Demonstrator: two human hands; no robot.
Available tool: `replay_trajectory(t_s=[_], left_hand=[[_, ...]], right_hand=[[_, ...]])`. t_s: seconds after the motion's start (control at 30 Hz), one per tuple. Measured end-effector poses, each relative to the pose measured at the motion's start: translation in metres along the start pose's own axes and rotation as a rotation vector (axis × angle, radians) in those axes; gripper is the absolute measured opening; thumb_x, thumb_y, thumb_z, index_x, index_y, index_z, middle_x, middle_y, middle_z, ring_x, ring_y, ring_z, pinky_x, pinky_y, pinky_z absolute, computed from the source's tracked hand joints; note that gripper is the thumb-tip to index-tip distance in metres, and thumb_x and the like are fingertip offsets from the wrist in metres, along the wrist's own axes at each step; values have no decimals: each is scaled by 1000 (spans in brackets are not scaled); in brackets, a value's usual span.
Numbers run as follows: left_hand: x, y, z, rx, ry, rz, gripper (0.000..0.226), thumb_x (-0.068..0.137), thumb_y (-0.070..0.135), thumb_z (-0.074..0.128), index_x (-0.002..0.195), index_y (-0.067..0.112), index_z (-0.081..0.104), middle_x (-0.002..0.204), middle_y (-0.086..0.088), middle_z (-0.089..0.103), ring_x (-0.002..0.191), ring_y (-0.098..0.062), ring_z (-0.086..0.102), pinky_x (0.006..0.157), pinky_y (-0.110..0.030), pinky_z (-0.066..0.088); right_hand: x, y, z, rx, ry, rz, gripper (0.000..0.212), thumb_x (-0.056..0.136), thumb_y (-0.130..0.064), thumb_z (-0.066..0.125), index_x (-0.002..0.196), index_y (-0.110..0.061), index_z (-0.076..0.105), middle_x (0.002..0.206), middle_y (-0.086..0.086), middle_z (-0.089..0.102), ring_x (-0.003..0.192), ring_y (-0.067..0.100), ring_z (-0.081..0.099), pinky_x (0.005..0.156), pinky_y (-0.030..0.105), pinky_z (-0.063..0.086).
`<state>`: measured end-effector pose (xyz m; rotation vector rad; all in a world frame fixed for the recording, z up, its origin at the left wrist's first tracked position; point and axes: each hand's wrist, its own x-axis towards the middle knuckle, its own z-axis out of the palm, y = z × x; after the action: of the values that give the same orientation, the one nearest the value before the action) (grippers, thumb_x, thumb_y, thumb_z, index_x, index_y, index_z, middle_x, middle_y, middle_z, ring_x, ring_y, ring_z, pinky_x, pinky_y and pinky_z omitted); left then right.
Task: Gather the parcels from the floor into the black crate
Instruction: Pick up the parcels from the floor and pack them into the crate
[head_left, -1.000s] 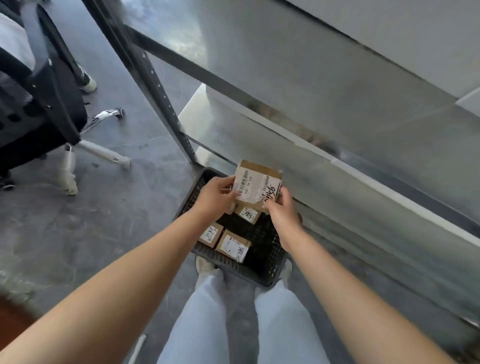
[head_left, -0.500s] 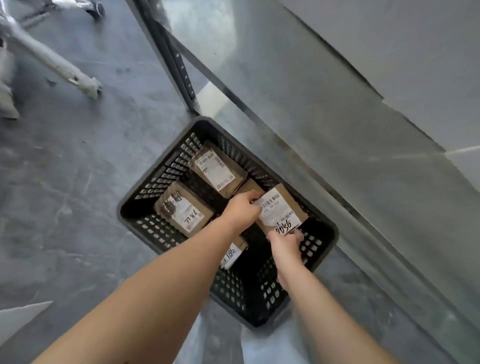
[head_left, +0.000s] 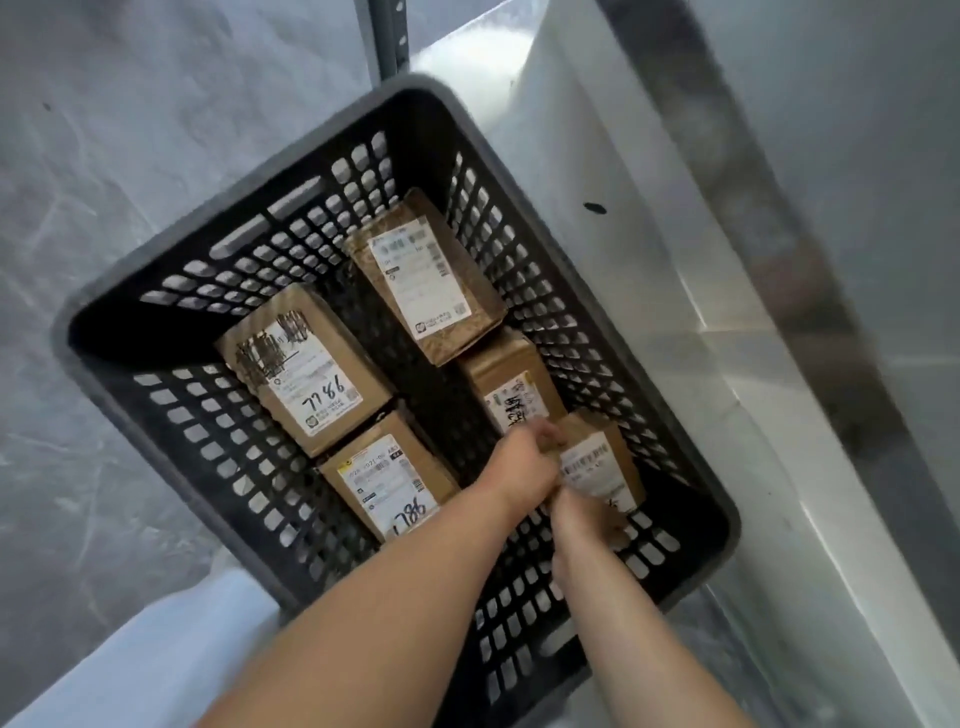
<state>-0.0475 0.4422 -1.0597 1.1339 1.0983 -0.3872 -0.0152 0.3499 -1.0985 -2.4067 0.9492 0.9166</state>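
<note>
Grey mottled concrete floor (head_left: 104, 208), galvanised metal shelf (head_left: 649, 260) along the right. Black crate (head_left: 208, 447) sat just beside the shelf: rectangular, rounded corners, plastic lattice walls. Four brown cardboard parcels lay flat inside, white labels up: far parcel (head_left: 423, 275), "7786" parcel (head_left: 304, 369), "1786" parcel (head_left: 387, 478), right-wall parcel (head_left: 511, 384). Fifth parcel (head_left: 602, 462) was low in the near-right corner, label up, long axis parallel to the shelf-side wall, just beside the right-wall parcel. Left hand (head_left: 524, 462) gripped its left edge, fingers curled over; right hand (head_left: 582, 519) pinched its near end. Motion blur — couldn't tell if it touched the crate bottom. All five long axes ran roughly the same way.
</note>
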Motion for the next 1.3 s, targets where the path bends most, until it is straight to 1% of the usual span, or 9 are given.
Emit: replay_trajectory(t_s=[0.13, 0.27, 0.5, 0.63, 0.73, 0.93, 1.0, 1.1, 1.3], left_hand=[[-2, -11, 5, 72, 31, 109, 27, 87, 11, 60, 113, 13, 54, 117, -4, 60, 106, -18, 54, 78, -20, 35], [-11, -20, -2, 99, 15, 86, 26, 89, 17, 63, 111, 17, 48, 112, -6, 63, 105, -22, 58, 83, -29, 45], [5, -20, -8, 52, -3, -37, 29, 91, 17, 60, 119, 19, 50, 117, -7, 59, 103, -21, 55, 77, -25, 39], [22, -19, 4, 1, 228, -35, 34, 91, 1, 52, 120, 13, 63, 123, -8, 40, 113, -25, 50, 89, -16, 33], [30, -29, 7, -26, 358, -154, 31, 91, 4, 57, 117, 17, 68, 121, -7, 35, 111, -29, 51, 89, -17, 31], [20, -44, 21, 70, 302, -15, 36, 87, 4, 61, 122, 12, 53, 124, -1, 41, 110, -12, 48, 86, -12, 34], [16, -43, 22, 192, 200, -36, 33, 90, 5, 51, 122, 8, 55, 140, -7, 42, 132, -20, 41, 100, -23, 34], [6, -36, 14, 312, 162, -84, 44, 95, 7, 38, 136, 7, 53, 163, -9, 17, 152, -22, 6, 123, -43, 10], [-32, 14, -16, 267, 266, -37, 37, 95, 6, 38, 123, 6, 64, 142, -9, 49, 144, -23, 32, 115, -40, 30]], right_hand=[[-38, -12, -14, -47, 154, 8, 83, 87, -27, 70, 148, -1, 20, 150, 20, 26, 136, 38, 33, 108, 48, 36], [-63, 3, -22, -133, 206, -133, 94, 88, -31, 70, 153, -2, 8, 151, 20, 18, 138, 39, 23, 110, 47, 32], [-66, -6, 2, -135, 183, -1, 88, 93, -19, 61, 154, -1, -1, 152, 17, 13, 135, 36, 26, 107, 46, 35], [-41, -8, 11, -83, 128, -1, 54, 104, -19, 40, 150, -2, 19, 150, 19, 32, 132, 36, 41, 100, 41, 38], [-25, -12, 11, -2, 28, 17, 78, 94, -24, 59, 152, 1, 13, 152, 20, 24, 134, 37, 37, 105, 43, 38], [33, -11, 12, -299, -242, -87, 80, 67, -28, 60, 141, -2, 42, 133, 16, 57, 117, 30, 58, 94, 38, 51], [25, -15, 7, -472, -213, -104, 77, 82, -29, 58, 147, 2, 31, 149, 20, 40, 134, 33, 43, 109, 41, 41], [-11, -20, -13, -640, -280, -231, 67, 98, -28, 42, 154, -2, 16, 163, 15, 4, 150, 28, 11, 121, 43, 20], [-64, -44, -36, -717, -439, -520, 52, 103, -25, 37, 153, -15, 30, 165, 3, 3, 151, 25, 7, 122, 43, 17]])
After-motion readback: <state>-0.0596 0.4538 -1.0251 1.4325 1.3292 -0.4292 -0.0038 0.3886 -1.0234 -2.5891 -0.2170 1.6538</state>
